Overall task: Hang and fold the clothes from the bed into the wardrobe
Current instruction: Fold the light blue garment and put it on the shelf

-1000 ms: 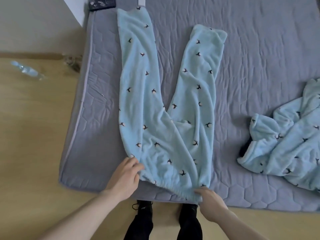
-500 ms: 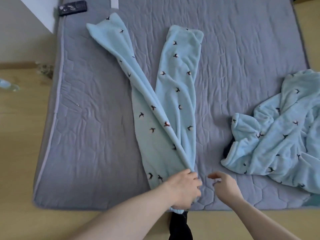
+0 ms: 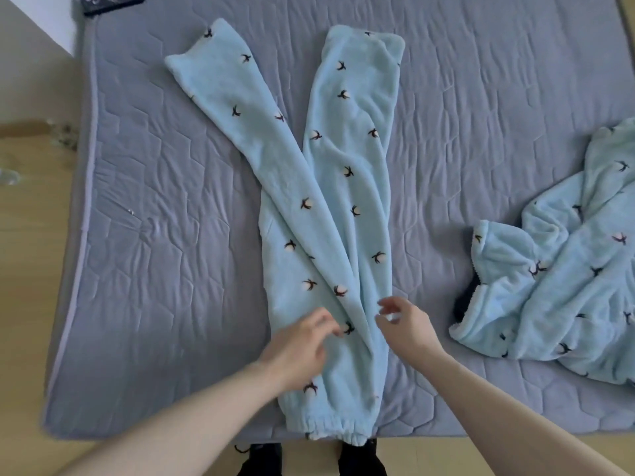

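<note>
- Neither grip held cloth: left hand (image 3: 296,348) lay loosely open on the pyjama trousers (image 3: 330,235); right hand (image 3: 405,324) hovered, fingers relaxed.
- Trousers lay on the bed (image 3: 154,269), long axis running away from the person, waistband nearest.
- Left leg crossed askew; left hand was nearer.
</note>
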Tool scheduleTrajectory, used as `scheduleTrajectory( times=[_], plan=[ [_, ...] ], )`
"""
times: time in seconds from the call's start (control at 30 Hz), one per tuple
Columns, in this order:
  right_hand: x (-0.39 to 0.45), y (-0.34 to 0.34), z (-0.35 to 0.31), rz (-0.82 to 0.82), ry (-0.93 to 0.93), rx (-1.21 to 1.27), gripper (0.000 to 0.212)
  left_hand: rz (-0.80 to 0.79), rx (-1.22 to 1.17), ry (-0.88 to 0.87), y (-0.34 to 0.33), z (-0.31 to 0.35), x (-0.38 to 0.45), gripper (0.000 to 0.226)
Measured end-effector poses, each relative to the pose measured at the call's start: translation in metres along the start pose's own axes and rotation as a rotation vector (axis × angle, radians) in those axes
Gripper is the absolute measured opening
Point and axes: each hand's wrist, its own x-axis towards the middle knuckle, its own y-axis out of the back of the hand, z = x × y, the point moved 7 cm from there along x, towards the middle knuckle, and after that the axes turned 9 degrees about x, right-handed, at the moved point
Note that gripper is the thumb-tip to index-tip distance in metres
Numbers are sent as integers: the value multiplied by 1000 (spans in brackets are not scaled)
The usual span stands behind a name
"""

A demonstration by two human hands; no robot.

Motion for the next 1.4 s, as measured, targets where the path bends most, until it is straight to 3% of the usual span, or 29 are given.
scheduleTrajectory(
  times=[0.13,0.33,0.4,0.5,0.6,0.7,0.8,0.87,0.97,1.0,1.07,1.13,1.2,1.33,1.4],
  plan=[
    [29,-34,-50,-13,78,-32,56,239,-44,361,65,-93,9,31],
    [71,-77,-103,89,164,-146,73,158,70,616,100,-172,24,41],
    [81,-82,-108,117,140,-231,67,83,64,665,100,-184,35,55],
    [88,-78,-111,158,200,-398,34,13,56,722,101,-195,55,81],
    [88,-63,-106,171,257,-59,6,30,22,747,109,-202,78,92],
    [78,-37,-90,285,174,469,11,72,59,741,125,-213,104,93],
    [72,-14,-62,424,53,641,10,131,56,828,141,-232,125,97],
    [78,-2,-45,481,-27,619,12,133,-2,914,145,-244,137,106],
    [95,-2,-34,353,-129,368,4,60,-100,990,137,-254,153,131],
    [100,-5,-33,308,-134,284,19,27,-114,1002,131,-256,157,140],
    [105,-7,-44,292,-61,188,46,-39,-120,1021,119,-259,163,152],
    [108,-4,-75,365,112,103,60,-75,-113,1038,110,-263,167,155],
    [114,-9,-119,386,316,38,67,-67,-113,1088,108,-263,176,151],
    [145,-45,-215,300,626,-78,68,112,-129,1262,124,-262,195,123],
    [171,-71,-256,239,704,-214,70,72,-154,1306,125,-269,201,143]
  ],
)
